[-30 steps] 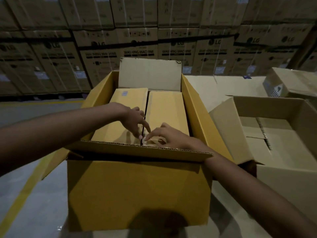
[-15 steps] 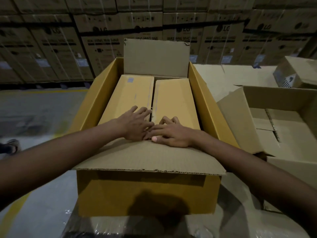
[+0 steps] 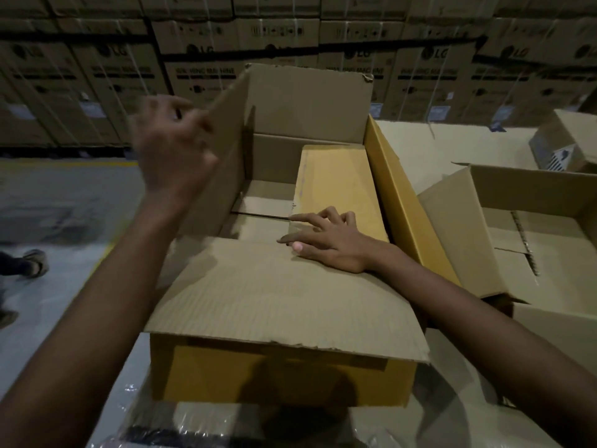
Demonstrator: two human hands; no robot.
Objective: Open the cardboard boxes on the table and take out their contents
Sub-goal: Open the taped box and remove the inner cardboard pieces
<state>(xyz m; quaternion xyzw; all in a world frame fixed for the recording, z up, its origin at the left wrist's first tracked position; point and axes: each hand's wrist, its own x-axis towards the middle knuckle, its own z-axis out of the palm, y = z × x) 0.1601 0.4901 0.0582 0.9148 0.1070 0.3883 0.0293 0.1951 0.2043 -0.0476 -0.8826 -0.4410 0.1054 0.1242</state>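
Note:
The open yellow cardboard box (image 3: 281,376) stands in front of me with its flaps spread. One long yellow inner box (image 3: 339,182) lies in its right half. My right hand (image 3: 326,240) is on that box's near end, thumb and bent fingers pinching its near-left corner. The left half of the big box shows only its bare bottom. My left hand (image 3: 171,140), blurred, is raised at the box's left side. Its curled fingers grip the edge of the other inner box (image 3: 219,150), which is tilted up on end.
An open cardboard box (image 3: 533,195) with nothing in it stands to the right, and a smaller closed carton (image 3: 562,147) sits behind it. Stacked washing-machine cartons (image 3: 290,30) fill the background. A person's foot (image 3: 35,261) is on the floor at left. Plastic wrap (image 3: 200,425) covers the surface below.
Both hands were on the near ends of the two inner boxes. My left hand has since lifted the left one up and to the left. My right hand stayed put.

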